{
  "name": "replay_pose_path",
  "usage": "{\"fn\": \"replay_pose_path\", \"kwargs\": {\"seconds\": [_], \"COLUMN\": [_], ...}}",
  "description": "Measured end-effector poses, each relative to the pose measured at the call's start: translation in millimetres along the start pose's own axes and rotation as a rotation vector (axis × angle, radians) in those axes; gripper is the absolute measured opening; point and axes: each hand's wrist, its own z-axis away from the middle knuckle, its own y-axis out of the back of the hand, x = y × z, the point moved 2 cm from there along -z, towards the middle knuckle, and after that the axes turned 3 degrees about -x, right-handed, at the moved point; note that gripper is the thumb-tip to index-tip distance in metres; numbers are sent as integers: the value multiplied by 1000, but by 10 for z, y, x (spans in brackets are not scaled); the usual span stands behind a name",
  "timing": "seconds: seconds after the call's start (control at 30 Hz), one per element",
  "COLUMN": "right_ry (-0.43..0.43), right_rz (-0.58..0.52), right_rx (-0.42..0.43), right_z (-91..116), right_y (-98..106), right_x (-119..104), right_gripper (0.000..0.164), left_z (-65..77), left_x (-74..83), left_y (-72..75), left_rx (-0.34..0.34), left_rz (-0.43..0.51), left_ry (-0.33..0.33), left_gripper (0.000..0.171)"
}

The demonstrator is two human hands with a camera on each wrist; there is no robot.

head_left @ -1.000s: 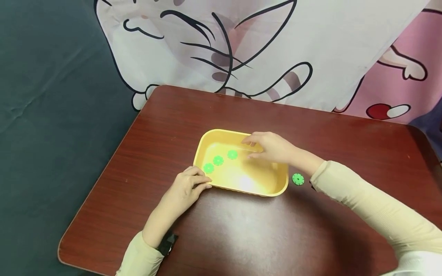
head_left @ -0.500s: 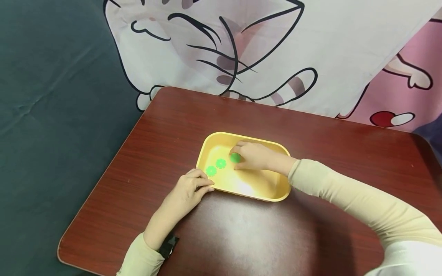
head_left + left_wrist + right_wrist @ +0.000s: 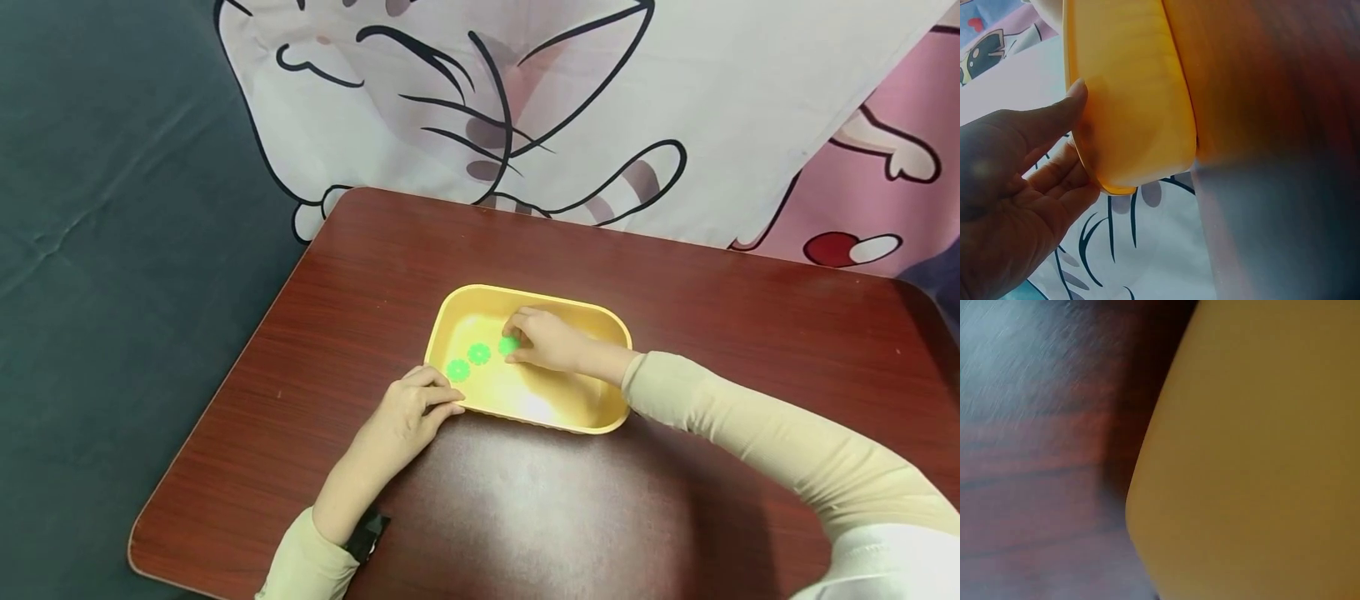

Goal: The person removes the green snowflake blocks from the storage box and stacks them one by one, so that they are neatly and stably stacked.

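A yellow plastic basin stands on the table in the head view. Inside it, two green notched discs lie flat toward the left end, one disc near the corner and another disc beside it. My right hand reaches into the basin, thumb and fingers pinching a third green notched disc. At the near left corner my left hand grips the basin's rim. The left wrist view shows that thumb against the basin's wall. Only the basin's outside fills the right wrist view.
The dark red wooden table extends around the basin on every side. Behind it hangs a white cloth with cartoon cats. A dark green cloth lies beyond the table's left edge.
My right hand has moved left and down inside the basin and closed on the third disc. A green disc right of the basin is now hidden beneath the right sleeve. The left hand keeps its hold.
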Motion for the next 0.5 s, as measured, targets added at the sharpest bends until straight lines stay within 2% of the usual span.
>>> {"fn": "replay_pose_path", "kwargs": {"seconds": [0.23, 0.5], "right_ry": [-53, -51], "right_rz": [-7, -7], "right_rx": [-32, 19], "right_z": [21, 42], "right_y": [-25, -40], "right_x": [-54, -51], "right_gripper": [34, 33], "left_z": [5, -8], "left_x": [-4, 12], "left_y": [-8, 1], "left_rx": [-3, 5], "left_rz": [12, 10], "left_ry": [41, 46], "left_gripper": [9, 9]}}
